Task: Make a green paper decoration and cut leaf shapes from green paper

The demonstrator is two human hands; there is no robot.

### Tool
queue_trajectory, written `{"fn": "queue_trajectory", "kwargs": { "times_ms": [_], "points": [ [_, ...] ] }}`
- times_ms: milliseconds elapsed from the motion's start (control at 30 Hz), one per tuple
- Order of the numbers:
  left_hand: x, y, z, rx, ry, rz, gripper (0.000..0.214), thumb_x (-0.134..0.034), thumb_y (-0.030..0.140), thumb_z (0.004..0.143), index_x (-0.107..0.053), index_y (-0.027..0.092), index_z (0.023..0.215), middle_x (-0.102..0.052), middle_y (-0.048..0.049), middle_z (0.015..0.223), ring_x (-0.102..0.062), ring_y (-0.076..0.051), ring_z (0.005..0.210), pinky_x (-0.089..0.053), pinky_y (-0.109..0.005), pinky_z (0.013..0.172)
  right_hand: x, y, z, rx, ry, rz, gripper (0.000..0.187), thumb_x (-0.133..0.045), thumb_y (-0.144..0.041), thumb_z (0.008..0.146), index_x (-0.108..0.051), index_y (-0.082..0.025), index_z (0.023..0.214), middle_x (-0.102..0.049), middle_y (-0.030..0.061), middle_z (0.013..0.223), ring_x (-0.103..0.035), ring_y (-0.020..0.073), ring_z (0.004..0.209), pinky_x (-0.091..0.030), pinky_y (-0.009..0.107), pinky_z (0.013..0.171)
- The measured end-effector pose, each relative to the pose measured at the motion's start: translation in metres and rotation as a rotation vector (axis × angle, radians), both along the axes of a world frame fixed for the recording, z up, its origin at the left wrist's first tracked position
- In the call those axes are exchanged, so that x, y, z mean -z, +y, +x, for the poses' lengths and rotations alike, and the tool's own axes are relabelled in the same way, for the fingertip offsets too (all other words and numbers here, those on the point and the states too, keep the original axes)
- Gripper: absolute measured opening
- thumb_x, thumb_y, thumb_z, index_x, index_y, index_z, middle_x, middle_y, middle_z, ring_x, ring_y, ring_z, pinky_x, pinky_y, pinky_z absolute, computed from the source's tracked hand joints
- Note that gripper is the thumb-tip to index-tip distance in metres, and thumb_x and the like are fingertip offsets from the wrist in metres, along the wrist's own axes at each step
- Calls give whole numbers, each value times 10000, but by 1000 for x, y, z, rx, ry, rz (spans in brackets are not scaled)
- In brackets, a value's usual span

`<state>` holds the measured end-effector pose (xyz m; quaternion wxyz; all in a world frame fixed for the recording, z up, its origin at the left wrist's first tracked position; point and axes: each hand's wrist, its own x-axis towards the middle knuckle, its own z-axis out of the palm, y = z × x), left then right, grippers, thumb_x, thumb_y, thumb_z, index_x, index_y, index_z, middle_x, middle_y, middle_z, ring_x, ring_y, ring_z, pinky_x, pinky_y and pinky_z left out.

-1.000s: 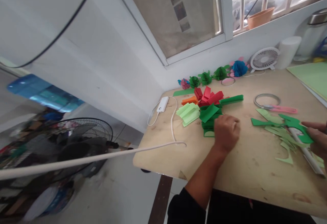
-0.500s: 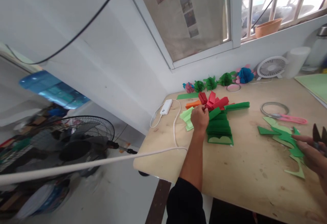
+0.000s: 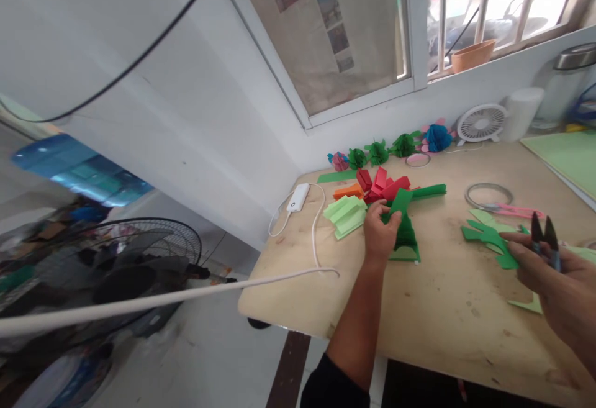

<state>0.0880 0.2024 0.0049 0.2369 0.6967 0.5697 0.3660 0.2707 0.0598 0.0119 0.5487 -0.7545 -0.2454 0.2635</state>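
Note:
My left hand [image 3: 382, 232] is closed, thumb and fingers pinching a folded green paper piece [image 3: 400, 205]. Under and behind it stands a dark green accordion-folded paper [image 3: 406, 234] with a light green scalloped shape at its front edge. My right hand [image 3: 556, 274] grips scissors [image 3: 544, 240], dark blades pointing up and slightly apart; the handles are hidden in the palm. Its fingertips touch a green cut paper scrap [image 3: 487, 234]; whether they pinch it I cannot tell. Just left of my left hand is light green pleated paper [image 3: 347, 212]; beyond it are red folded papers [image 3: 384, 184].
Several paper ornaments [image 3: 378, 152] line the wall beside a small white fan [image 3: 482, 123]. A white power bank [image 3: 298, 197] with a cable lies at the left. A metal ring [image 3: 488, 194] and a pink-handled tool [image 3: 516, 210] lie at the right. A floor fan [image 3: 153, 259] stands left of the table.
My left hand has shifted right and now raises the folded green piece, uncovering the light green pleats. My right hand with the scissors has come further into view, leftward. The view has shifted slightly.

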Motion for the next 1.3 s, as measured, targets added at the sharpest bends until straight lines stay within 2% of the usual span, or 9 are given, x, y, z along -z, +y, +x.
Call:
{"fn": "queue_trajectory", "kwargs": {
  "times_ms": [33, 133, 233, 333, 500, 667, 800, 1100, 1300],
  "points": [
    [2, -10, 6, 27, -84, -33, 130, -605, 288, 809, -641, 164, 825, -667, -83, 1104, -635, -163, 947, -495, -305, 822, 1, 1, -3, 15, 2, -9, 468, -708, -613, 540, -756, -272, 858, -518, -32, 532, -438, 168, 491, -324, 315, 438],
    [11, -39, 29, 139, -828, -386, 245, -698, 348, 692, -652, 145, 821, -696, -72, 901, -631, -133, 745, -502, -271, 710, 1, 3, -11, -17, 79, 63, 497, -726, -580, 570, -744, -243, 935, -489, -50, 534, -412, 130, 498, -271, 277, 443],
    [16, -60, 51, 84, -1102, -554, 326, -796, 346, 539, -634, 141, 733, -647, -22, 697, -554, -99, 597, -454, -235, 593, -3, 5, -20, -24, 115, 123, 486, -745, -546, 583, -740, -235, 956, -459, -62, 517, -394, 112, 494, -264, 262, 446],
    [18, -68, 63, 22, -1201, -622, 361, -830, 340, 461, -608, 142, 665, -603, 2, 631, -531, -92, 560, -427, -234, 570, -7, 7, -25, 5, 106, 102, 463, -760, -540, 561, -752, -237, 911, -481, -54, 503, -414, 119, 494, -293, 256, 438],
    [17, -70, 63, -31, -1373, -685, 407, -825, 271, 438, -599, 153, 755, -653, -20, 772, -599, -115, 650, -469, -264, 657, -7, 8, -26, 29, 172, 155, 429, -784, -494, 548, -748, -231, 885, -444, -63, 484, -381, 105, 471, -263, 240, 400],
    [8, -82, 59, 118, -1519, -847, 506, -748, 195, 567, -554, 222, 1034, -631, 17, 730, -560, -99, 572, -428, -246, 604, 0, 12, -26, 19, 331, 282, 422, -797, -503, 513, -731, -235, 832, -431, -72, 563, -366, 69, 477, -281, 223, 401],
    [1, -94, 64, 194, -1577, -890, 458, -726, 189, 609, -569, 219, 1038, -661, -11, 829, -594, -106, 676, -416, -232, 637, 5, 15, -33, -63, 389, 304, 443, -807, -507, 479, -738, -235, 823, -579, -25, 648, -476, 111, 545, -373, 252, 440],
    [-1, -101, 66, 111, -1515, -808, 423, -729, 135, 533, -585, 204, 925, -656, -11, 825, -590, -124, 710, -398, -238, 659, -5, 4, -42, -101, 125, 135, 436, -773, -533, 498, -764, -251, 830, -644, -31, 617, -517, 141, 551, -425, 275, 491],
    [-9, -111, 60, 99, -1570, -793, 207, -677, 287, 687, -670, 131, 823, -664, -66, 839, -589, -130, 723, -419, -239, 669, -5, 4, -41, -123, -30, 45, 442, -702, -581, 516, -755, -245, 798, -719, 14, 694, -622, 221, 648, -502, 349, 600]
  ]
}}
